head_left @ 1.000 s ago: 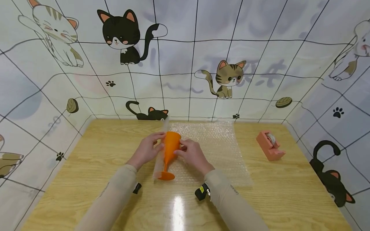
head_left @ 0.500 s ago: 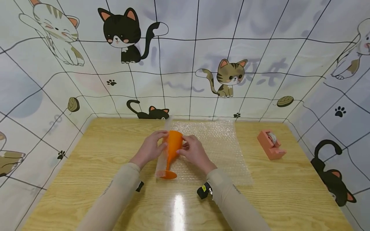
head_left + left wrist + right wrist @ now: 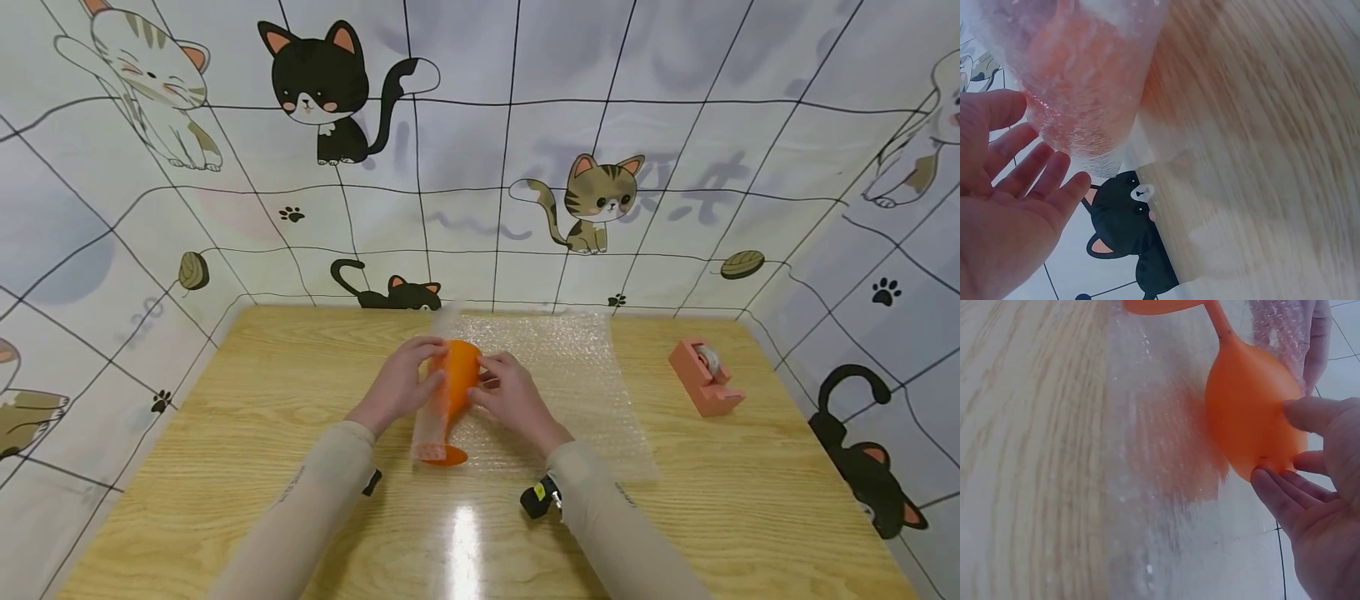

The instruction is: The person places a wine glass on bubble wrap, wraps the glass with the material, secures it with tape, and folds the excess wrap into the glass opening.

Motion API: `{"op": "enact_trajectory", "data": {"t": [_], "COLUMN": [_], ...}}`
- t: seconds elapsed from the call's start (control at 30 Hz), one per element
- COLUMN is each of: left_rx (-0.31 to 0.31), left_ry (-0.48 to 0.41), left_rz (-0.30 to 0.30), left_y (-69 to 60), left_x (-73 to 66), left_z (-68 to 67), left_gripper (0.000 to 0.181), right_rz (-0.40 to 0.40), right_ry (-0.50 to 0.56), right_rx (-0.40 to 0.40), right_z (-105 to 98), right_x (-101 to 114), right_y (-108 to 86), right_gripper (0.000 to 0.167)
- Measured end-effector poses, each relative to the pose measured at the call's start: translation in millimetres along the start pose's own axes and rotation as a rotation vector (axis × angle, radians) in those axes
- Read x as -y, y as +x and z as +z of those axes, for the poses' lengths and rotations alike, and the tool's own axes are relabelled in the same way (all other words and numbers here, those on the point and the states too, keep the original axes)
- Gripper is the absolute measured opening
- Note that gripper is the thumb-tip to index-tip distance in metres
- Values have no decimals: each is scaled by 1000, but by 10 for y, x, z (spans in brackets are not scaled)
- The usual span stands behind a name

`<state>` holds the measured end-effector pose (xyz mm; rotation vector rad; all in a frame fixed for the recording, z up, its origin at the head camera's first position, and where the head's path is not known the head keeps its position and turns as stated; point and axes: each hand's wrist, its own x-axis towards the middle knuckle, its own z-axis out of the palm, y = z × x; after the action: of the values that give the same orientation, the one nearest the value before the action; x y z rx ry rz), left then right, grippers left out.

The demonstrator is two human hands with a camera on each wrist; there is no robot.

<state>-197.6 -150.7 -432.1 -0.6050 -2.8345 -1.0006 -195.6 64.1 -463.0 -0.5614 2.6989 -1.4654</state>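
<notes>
An orange plastic goblet (image 3: 461,379) lies on its side near the left edge of a sheet of bubble wrap (image 3: 566,400), its foot toward the person. The wrap's left edge is folded up over the goblet's left side, and orange shows through that layer (image 3: 1085,81) in the left wrist view. My left hand (image 3: 401,379) holds this folded edge against the cup, thumb and fingertips on the plastic. From the other side, my right hand (image 3: 517,400) grips the bowl (image 3: 1250,400) near its rim, with thumb and fingertips on bare orange plastic.
A pink tape dispenser (image 3: 703,379) with a roll of tape stands at the right of the wooden table (image 3: 285,350). Cat-printed fabric walls (image 3: 465,150) enclose the table's back and sides.
Both hands have shifted slightly right with the goblet. The wrap's left edge now covers more of the goblet's left side, including part of its stem and foot.
</notes>
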Motion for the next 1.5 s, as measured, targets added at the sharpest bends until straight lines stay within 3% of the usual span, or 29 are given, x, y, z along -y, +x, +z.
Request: {"op": "enact_trajectory", "data": {"t": [0.23, 0.53, 0.77, 1.03, 1.27, 1.5], "left_rx": [19, 2, -5, -12, -7, 49], "left_ry": [-1, -31, -31, -52, -229, -282], "left_rz": [-20, -6, 3, -33, -36, -48], "left_y": [50, 79, 110, 103, 38, 22], "left_x": [-73, -166, -197, -234, -102, 13], "left_z": [51, 128, 191, 237, 207, 192], "left_gripper": [40, 40, 39, 47, 53, 62], "right_rz": [20, 118, 195, 297, 328, 329], "right_ry": [35, 58, 36, 15, 2, 7], "right_rx": [-10, -21, -69, -82, -66, -46], "right_z": [-62, -98, -86, -96, -134, -165], "right_x": [-18, -48, -32, 22, 23, 2], "right_y": [-28, -29, 25, 68, 79, 69], "right_gripper": [43, 42, 49, 54, 53, 54]}}
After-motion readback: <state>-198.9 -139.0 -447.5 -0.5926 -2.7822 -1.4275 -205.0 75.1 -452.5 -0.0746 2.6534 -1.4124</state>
